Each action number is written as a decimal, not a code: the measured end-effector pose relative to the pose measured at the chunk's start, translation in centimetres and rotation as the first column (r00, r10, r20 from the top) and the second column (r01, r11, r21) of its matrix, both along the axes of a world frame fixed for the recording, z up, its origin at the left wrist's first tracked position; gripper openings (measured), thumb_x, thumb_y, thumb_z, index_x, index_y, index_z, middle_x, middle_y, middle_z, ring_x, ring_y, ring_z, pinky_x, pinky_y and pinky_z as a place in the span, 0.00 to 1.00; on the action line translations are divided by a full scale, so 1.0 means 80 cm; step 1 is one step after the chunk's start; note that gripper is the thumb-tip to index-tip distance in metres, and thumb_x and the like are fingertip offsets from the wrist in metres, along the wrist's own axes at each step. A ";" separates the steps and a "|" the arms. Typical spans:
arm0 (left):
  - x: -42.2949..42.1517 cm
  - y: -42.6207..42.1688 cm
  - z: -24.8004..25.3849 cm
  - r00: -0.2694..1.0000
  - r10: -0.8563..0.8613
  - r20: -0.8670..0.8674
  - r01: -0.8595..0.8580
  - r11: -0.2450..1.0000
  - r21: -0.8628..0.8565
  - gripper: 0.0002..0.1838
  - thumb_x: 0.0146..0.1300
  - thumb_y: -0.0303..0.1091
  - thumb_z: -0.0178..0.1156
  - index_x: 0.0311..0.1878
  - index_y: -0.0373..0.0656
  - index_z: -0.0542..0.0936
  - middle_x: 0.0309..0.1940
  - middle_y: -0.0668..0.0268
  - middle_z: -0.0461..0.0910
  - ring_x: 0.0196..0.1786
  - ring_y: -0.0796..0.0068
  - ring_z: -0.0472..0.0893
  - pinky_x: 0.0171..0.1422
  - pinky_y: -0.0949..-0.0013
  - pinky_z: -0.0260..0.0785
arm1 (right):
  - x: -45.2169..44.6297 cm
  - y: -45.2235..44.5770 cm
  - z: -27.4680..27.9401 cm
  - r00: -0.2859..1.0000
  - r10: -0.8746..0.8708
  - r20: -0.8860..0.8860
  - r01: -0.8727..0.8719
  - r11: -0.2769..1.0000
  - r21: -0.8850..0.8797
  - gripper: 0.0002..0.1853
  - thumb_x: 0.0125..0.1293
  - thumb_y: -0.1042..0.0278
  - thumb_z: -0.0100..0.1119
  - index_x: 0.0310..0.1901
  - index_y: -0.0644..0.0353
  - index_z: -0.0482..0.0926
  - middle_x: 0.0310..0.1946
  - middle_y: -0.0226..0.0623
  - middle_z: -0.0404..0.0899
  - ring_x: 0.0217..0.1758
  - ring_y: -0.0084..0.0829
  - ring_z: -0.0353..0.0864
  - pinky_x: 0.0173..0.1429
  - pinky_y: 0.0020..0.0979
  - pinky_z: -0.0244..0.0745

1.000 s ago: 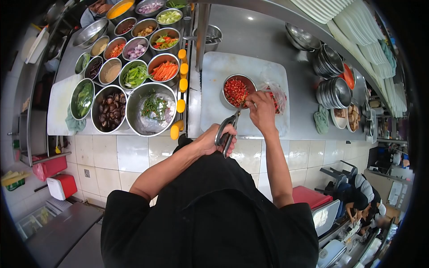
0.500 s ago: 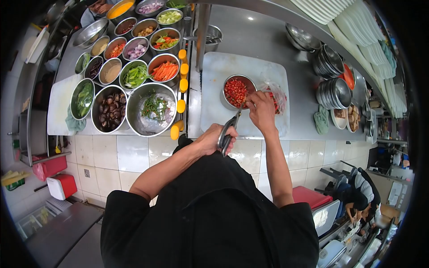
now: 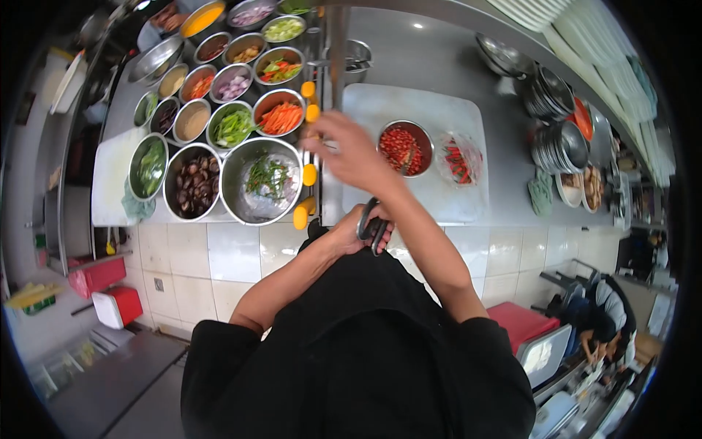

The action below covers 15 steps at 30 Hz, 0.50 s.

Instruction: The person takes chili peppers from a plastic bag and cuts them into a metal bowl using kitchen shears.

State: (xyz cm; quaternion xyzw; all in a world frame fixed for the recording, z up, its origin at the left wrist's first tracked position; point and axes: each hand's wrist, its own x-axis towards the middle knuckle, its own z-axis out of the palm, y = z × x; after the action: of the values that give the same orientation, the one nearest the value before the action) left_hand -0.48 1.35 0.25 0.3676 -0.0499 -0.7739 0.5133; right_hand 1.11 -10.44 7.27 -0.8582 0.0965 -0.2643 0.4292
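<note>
My left hand is closed around the dark handles of a pair of scissors, whose blades are mostly hidden behind my right forearm. Blurred by motion, my right hand is over the left edge of the white cutting board, near the yellow caps; whether it holds anything is unclear. A metal bowl of cut red chillies stands on the board. Beside it lies a clear plastic bag with whole red chillies. To the left is a large metal bowl containing green stems.
Metal containers of carrot strips, mushrooms and other cut vegetables crowd the left counter. Yellow-capped bottles line the gap between counters. Stacked metal bowls stand right. A metal post rises behind the board. Another person is lower right.
My right hand has left the chilli bowl and swung left across the board, its forearm now crossing over the scissors. My left hand still grips the scissors. The view has shifted slightly.
</note>
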 end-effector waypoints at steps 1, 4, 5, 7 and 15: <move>0.000 0.003 -0.009 1.000 0.020 -0.005 -0.020 0.998 -0.067 0.20 0.64 0.47 0.56 0.38 0.35 0.74 0.24 0.59 0.75 0.22 0.67 0.76 0.24 0.66 0.71 | 0.014 0.011 0.011 0.995 0.061 0.084 -0.057 0.997 -0.049 0.15 0.59 0.65 0.63 0.45 0.61 0.75 0.40 0.41 0.75 0.43 0.42 0.75 0.46 0.36 0.72; 0.005 0.006 -0.008 1.000 0.028 0.015 -0.027 0.998 -0.049 0.19 0.63 0.46 0.56 0.39 0.35 0.75 0.24 0.60 0.75 0.22 0.67 0.77 0.26 0.66 0.71 | 0.020 0.016 0.041 0.968 -0.001 0.252 0.023 0.996 -0.083 0.20 0.58 0.67 0.64 0.52 0.58 0.73 0.44 0.41 0.76 0.46 0.42 0.75 0.48 0.36 0.72; 0.008 0.006 -0.005 0.999 0.006 0.035 -0.006 1.000 0.000 0.19 0.61 0.45 0.57 0.38 0.36 0.75 0.24 0.60 0.76 0.22 0.68 0.77 0.26 0.67 0.72 | 0.011 0.003 0.037 0.978 -0.010 0.207 0.006 1.000 0.022 0.21 0.57 0.68 0.64 0.53 0.57 0.74 0.48 0.41 0.76 0.48 0.41 0.76 0.49 0.34 0.73; 0.012 0.006 0.004 0.997 -0.024 0.072 0.017 0.995 0.101 0.17 0.58 0.44 0.59 0.36 0.36 0.76 0.24 0.60 0.76 0.22 0.69 0.77 0.26 0.67 0.72 | -0.025 -0.033 0.024 0.980 -0.196 0.025 0.196 0.980 0.030 0.16 0.58 0.69 0.64 0.49 0.59 0.78 0.46 0.41 0.77 0.45 0.39 0.78 0.47 0.34 0.74; 0.017 0.005 0.010 0.997 -0.030 0.076 0.021 0.993 0.117 0.18 0.53 0.44 0.63 0.32 0.36 0.77 0.21 0.62 0.76 0.21 0.69 0.76 0.26 0.68 0.72 | -0.216 -0.178 -0.135 0.547 -0.779 -0.307 0.649 0.626 -0.432 0.09 0.53 0.75 0.60 0.37 0.56 0.85 0.35 0.42 0.82 0.39 0.41 0.82 0.47 0.37 0.75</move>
State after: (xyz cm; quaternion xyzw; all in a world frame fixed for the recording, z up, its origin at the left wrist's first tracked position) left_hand 0.85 1.74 1.03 0.4259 -0.0293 -0.7673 0.4786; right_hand -16.20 -24.65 -3.50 -0.8277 0.5039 -0.2126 0.1255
